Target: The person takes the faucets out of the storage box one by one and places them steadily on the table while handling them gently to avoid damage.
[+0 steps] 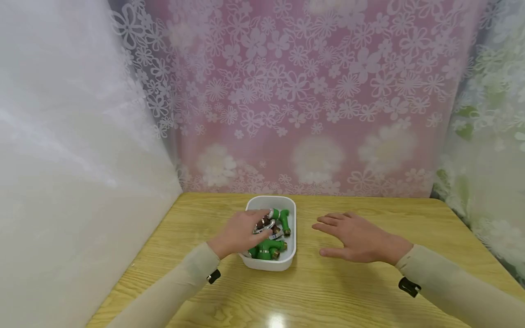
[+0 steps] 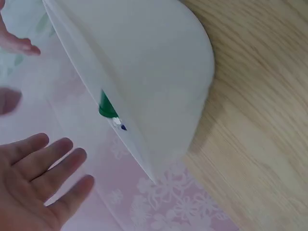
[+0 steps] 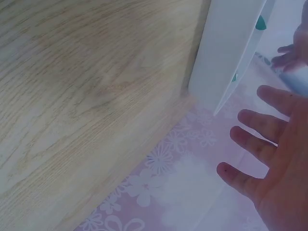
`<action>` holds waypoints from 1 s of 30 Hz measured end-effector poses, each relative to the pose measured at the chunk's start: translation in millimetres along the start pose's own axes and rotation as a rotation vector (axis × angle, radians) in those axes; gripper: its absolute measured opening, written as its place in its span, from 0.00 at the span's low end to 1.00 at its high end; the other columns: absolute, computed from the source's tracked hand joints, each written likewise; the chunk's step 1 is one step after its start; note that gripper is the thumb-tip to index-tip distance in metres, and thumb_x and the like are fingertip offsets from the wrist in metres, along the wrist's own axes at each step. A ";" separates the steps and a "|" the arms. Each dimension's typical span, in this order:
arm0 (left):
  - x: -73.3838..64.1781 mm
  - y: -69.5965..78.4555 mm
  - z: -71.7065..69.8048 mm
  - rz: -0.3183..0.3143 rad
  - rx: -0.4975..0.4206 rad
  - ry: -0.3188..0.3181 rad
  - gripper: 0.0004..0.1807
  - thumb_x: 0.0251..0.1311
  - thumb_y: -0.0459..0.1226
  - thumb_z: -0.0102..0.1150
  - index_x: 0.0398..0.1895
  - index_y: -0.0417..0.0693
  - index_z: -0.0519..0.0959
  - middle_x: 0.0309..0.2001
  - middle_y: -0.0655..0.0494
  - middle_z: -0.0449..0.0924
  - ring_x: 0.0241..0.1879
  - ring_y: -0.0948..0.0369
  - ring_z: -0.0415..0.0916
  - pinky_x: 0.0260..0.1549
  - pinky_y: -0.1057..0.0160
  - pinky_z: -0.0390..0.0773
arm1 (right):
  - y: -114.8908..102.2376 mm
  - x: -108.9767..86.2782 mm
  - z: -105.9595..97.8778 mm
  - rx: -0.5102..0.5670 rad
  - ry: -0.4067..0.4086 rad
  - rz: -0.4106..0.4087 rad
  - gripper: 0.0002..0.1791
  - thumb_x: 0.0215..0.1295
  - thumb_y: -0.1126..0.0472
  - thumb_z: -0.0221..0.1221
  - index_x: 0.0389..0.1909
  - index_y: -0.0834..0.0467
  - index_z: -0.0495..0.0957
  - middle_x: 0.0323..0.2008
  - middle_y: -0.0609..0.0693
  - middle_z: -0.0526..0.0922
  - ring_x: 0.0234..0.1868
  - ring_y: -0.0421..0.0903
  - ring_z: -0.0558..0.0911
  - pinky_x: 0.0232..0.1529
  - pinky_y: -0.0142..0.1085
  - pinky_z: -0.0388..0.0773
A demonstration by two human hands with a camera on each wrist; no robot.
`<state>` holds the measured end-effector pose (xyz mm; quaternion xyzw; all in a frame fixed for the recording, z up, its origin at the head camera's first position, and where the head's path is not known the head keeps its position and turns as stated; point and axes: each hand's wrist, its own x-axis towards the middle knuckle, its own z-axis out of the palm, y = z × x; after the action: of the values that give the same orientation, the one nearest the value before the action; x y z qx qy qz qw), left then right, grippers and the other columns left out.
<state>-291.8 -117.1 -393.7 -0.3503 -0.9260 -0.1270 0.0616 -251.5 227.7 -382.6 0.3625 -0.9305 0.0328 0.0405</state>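
nearest the viewer, at the lower left and lower right of the head view, pale sleeves [image 1: 172, 282] cover both forearms; a dark wrist strap [image 1: 409, 287] is fastened at each cuff. beneath them, filling the lower part of the frame, spreads a yellow wood-grain table [image 1: 352, 296], with a bright reflection at its bottom centre.

farther in, the right hand [image 1: 357, 239] hangs right of centre, palm down over bare wood, its fingers spread and holding nothing, the thumb apart from the rest. the left hand [image 1: 239, 232], left of centre, reaches across the left rim of a white bin [image 1: 266, 266]; its fingers are extended and parted, grasping nothing in the left wrist view. whether its fingertips touch the contents cannot be told for certain, as the hand covers part of them.

the bin stands on the table, just below the centre of the frame, between the two hands and well apart from the right one. in its near end lies a green fitting [image 1: 264, 250] with brass-coloured ends; in the middle, brown parts [image 1: 260, 223] and a silvery curved piece [image 1: 270, 224], partly hidden; at the far right, a second green fitting [image 1: 285, 218].

beyond the table's far edge hangs a pink curtain [image 1: 307, 91] with white flowers, flanked by a white sheet [image 1: 74, 136] at left and a green-patterned sheet [image 1: 488, 136] at right.
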 end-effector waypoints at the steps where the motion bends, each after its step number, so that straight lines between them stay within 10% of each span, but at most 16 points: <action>1: 0.4 -2.9 -1.0 -0.015 -0.012 0.038 0.30 0.74 0.54 0.48 0.72 0.50 0.70 0.63 0.50 0.79 0.60 0.53 0.78 0.58 0.49 0.78 | -0.3 0.9 -0.2 0.000 -0.002 -0.003 0.41 0.69 0.26 0.44 0.74 0.46 0.67 0.72 0.52 0.71 0.72 0.57 0.69 0.69 0.62 0.62; 11: 7.5 -35.9 5.2 -0.169 -0.003 0.182 0.20 0.70 0.39 0.53 0.62 0.44 0.77 0.61 0.45 0.79 0.61 0.48 0.77 0.57 0.48 0.79 | -2.6 7.1 0.2 -0.009 -0.022 -0.039 0.38 0.70 0.28 0.47 0.72 0.47 0.69 0.71 0.51 0.72 0.71 0.56 0.71 0.67 0.62 0.65; 24: 11.6 -57.3 38.7 -0.225 0.105 0.038 0.21 0.72 0.38 0.50 0.65 0.43 0.74 0.71 0.44 0.68 0.70 0.48 0.68 0.68 0.48 0.70 | -7.0 9.1 3.1 0.009 -0.069 -0.065 0.36 0.71 0.29 0.45 0.72 0.44 0.69 0.71 0.50 0.71 0.71 0.55 0.71 0.67 0.62 0.66; 30: 8.9 -54.9 44.2 -0.216 0.096 0.071 0.19 0.72 0.35 0.48 0.63 0.40 0.74 0.72 0.38 0.65 0.70 0.44 0.67 0.68 0.46 0.69 | -10.7 16.5 5.7 -0.007 -0.040 -0.122 0.34 0.72 0.32 0.48 0.70 0.47 0.71 0.70 0.51 0.73 0.70 0.55 0.72 0.65 0.61 0.69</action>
<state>-336.0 -138.8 -444.9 -0.2403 -0.9606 -0.1009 0.0967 -256.7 208.2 -386.3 0.4190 -0.9074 0.0198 0.0252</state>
